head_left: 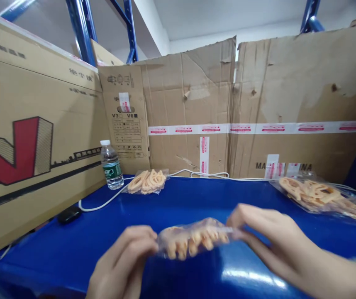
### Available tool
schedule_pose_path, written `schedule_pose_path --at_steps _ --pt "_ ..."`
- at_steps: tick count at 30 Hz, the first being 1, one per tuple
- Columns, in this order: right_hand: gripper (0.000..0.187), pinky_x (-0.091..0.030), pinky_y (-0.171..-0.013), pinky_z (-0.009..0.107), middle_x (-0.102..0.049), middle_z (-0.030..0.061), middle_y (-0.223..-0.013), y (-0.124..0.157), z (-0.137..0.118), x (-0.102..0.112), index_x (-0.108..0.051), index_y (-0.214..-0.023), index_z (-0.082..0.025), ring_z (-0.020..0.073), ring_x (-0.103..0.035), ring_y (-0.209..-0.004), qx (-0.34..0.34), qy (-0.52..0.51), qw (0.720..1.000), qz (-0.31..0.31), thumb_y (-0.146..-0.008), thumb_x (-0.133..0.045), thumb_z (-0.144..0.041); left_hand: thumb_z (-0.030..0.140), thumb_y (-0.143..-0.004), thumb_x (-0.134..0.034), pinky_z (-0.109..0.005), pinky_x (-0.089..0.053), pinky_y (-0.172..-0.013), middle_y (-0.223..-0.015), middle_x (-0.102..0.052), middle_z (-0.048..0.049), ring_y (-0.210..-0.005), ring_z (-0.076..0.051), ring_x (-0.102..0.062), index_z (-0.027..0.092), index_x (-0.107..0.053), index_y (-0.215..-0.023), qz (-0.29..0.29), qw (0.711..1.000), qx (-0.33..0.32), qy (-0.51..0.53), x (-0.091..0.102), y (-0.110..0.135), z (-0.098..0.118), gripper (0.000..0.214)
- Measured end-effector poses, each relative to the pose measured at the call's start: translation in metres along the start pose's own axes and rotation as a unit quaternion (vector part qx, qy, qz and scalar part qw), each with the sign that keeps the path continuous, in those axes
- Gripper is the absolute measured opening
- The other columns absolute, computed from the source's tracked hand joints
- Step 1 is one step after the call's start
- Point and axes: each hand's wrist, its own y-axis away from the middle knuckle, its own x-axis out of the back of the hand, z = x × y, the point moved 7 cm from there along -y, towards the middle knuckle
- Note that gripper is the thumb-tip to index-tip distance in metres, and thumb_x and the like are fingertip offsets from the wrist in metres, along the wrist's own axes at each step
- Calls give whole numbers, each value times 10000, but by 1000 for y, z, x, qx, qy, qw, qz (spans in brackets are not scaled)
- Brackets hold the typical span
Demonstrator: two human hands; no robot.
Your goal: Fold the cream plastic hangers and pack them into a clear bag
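A small clear plastic bag filled with tan rubber bands hangs between both hands, just above the blue table. My left hand pinches the bag's left end with closed fingers. My right hand grips its right end, fingers curled over the plastic. The bag and hands are blurred by motion.
Another bag of rubber bands lies at the back left beside a water bottle. A pile of such bags sits at the right. A white cable and a black mouse lie left. Cardboard boxes wall the table.
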Motion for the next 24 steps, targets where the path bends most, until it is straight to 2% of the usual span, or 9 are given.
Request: schedule_pose_path --at_steps 2,4,7,9,10,13,15,19,24 --pt "148 -452 -600 227 -575 -6 -708 -43 15 1 -475 -794 -206 108 -547 -626 -19 -38 999 34 -936 -458 -168 133 -910 -469 -251 -502 -715 -821 -635 -22 -763 -169 -633 219 -589 -861 8 1000 24 -8 3 -26 -24 156" --pt "137 -460 -581 235 -570 -20 -669 -83 36 -11 -460 -794 -204 113 -572 -605 -48 -107 992 52 -927 -461 -174 215 -914 -450 -272 -488 -683 -737 -613 -8 -696 -178 -611 215 -552 -775 12 995 100 5 1 -50 -60 172" --pt "136 -458 -510 223 -557 -47 -607 -134 73 -45 -437 -799 -206 104 -565 -519 -113 -224 965 72 -928 -462 -171 298 -839 -504 -269 -477 -616 -672 -614 12 -626 -183 -610 207 -549 -811 9 968 238 77 -10 -76 -127 106" --pt "122 -441 -455 207 -545 -63 -578 -164 97 -73 -452 -817 -204 91 -539 -454 -189 -280 939 70 -924 -481 -154 280 -773 -552 -237 -450 -545 -651 -602 22 -593 -171 -600 191 -577 -789 38 938 327 109 -14 -87 -174 93" --pt "116 -444 -446 205 -539 -66 -575 -177 111 -88 -465 -822 -202 87 -536 -442 -254 -307 915 68 -922 -492 -151 256 -782 -545 -228 -446 -539 -657 -591 26 -588 -159 -594 183 -581 -791 50 932 345 103 -15 -94 -195 82" --pt "75 -490 -469 226 -561 -45 -649 -219 133 -121 -515 -939 -173 90 -562 -470 -328 -326 885 55 -952 -444 -152 164 -858 -506 -232 -470 -569 -727 -599 6 -628 -141 -596 142 -599 -876 60 918 385 68 -24 -117 -252 97" --pt "124 -528 -548 251 -618 3 -797 -241 148 -141 -553 -1031 -140 103 -605 -592 -368 -327 869 38 -958 -482 -211 198 -911 -543 -273 -515 -643 -854 -632 -30 -719 -150 -621 117 -605 -957 43 908 416 40 -35 -128 -284 111" --pt "301 -550 -757 365 -613 73 -1119 -257 175 -177 -570 -1166 -149 179 -629 -908 -424 -316 849 -13 -923 -570 -328 292 -930 -589 -373 -554 -756 -1073 -627 -73 -885 -194 -640 135 -591 -1112 -44 884 465 -17 -67 -131 -328 241" --pt "304 -537 -807 396 -604 82 -1157 -240 202 -201 -569 -1175 -156 196 -621 -959 -444 -280 849 -58 -924 -567 -327 295 -913 -613 -395 -541 -808 -1135 -614 -72 -976 -232 -628 154 -595 -1135 -156 868 462 -95 -100 -113 -346 264"
